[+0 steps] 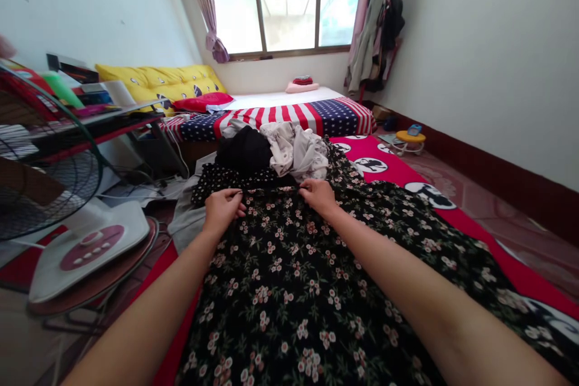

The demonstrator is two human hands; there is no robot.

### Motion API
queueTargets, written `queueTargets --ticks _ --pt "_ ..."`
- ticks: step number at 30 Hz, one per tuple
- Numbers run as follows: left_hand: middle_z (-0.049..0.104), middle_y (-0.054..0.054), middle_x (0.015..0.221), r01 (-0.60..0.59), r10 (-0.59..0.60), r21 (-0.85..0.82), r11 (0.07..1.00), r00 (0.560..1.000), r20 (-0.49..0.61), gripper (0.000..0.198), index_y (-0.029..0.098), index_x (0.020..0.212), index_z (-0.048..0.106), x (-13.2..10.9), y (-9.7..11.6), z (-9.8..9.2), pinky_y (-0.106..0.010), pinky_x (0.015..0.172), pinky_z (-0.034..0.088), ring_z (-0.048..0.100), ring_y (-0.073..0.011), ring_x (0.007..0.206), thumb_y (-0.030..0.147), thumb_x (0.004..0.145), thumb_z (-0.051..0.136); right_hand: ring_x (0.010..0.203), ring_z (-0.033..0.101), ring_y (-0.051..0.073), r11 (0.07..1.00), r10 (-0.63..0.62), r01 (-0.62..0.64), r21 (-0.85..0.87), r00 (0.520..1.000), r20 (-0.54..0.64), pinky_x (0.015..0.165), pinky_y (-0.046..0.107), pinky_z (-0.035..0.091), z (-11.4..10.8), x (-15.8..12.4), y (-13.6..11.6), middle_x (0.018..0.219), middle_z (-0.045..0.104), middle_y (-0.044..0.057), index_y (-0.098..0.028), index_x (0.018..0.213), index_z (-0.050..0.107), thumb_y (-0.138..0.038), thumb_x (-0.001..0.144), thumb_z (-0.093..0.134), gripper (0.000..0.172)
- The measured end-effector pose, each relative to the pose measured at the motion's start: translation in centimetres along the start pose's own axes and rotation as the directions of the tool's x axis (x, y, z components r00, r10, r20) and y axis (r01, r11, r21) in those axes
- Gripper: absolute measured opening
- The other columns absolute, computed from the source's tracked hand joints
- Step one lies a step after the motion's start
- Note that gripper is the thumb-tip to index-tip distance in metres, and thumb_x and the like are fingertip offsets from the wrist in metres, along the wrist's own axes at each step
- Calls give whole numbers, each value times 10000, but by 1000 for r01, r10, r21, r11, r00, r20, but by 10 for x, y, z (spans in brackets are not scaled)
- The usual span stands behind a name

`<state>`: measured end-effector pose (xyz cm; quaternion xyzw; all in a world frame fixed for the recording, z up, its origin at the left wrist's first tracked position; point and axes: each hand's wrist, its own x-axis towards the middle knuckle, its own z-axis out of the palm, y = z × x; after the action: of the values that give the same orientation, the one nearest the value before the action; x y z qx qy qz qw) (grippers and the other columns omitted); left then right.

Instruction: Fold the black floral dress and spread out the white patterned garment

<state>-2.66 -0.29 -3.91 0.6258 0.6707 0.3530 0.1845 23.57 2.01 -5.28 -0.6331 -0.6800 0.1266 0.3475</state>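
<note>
A black garment with small pink flowers (289, 277) lies spread over the red surface in front of me; whether it is a dress or a skirt I cannot tell. My left hand (223, 211) pinches its far edge at the left. The same edge is pinched further right by my right hand (318, 195), so it runs fairly straight between them. Just beyond my hands sits a heap of clothes, with a black garment (246, 151), pale crumpled garments (298, 148) and a black polka-dot cloth (212, 180).
A red cover with cartoon prints (375, 160) extends right. At left stand a fan (90, 241) on a round stool and a cluttered desk (131, 107). Behind is a bed with a flag-pattern cover (289, 114). A small yellow stool (411, 137) stands by the right wall.
</note>
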Motion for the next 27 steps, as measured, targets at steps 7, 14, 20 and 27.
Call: queueTargets --ticks 7,14,20,27 --pt "741 -103 922 -28 3 -105 994 973 -229 333 140 1066 655 1 -6 10 -337 793 565 713 -213 847 310 850 467 741 666 146 914 63 -65 399 998 20 758 268 507 43 10 -8 839 694 24 -161 1129 542 -113 778 539 354" --pt "626 -167 1209 -186 231 470 863 972 -40 541 129 1339 493 -39 14 30 -465 991 440 574 -342 1142 338 840 497 1166 493 233 974 -216 208 85 971 104 1025 406 382 60 -10 -8 1237 560 87 -188 1062 628 -170 795 553 278" --pt "576 -145 1310 -409 377 352 842 912 160 516 92 1370 442 -55 51 79 -370 1039 421 550 -248 1194 129 863 358 1155 549 226 931 -331 264 251 902 277 1033 371 389 48 -5 -5 1232 630 57 -185 1082 679 -123 746 627 345" --pt "469 -100 1443 -530 486 295 795 847 215 417 144 1281 560 -49 39 115 -428 1138 300 413 -259 1339 267 927 377 605 635 119 873 325 -306 380 946 16 611 233 514 -49 6 61 867 709 19 -195 1066 650 -167 831 498 282"
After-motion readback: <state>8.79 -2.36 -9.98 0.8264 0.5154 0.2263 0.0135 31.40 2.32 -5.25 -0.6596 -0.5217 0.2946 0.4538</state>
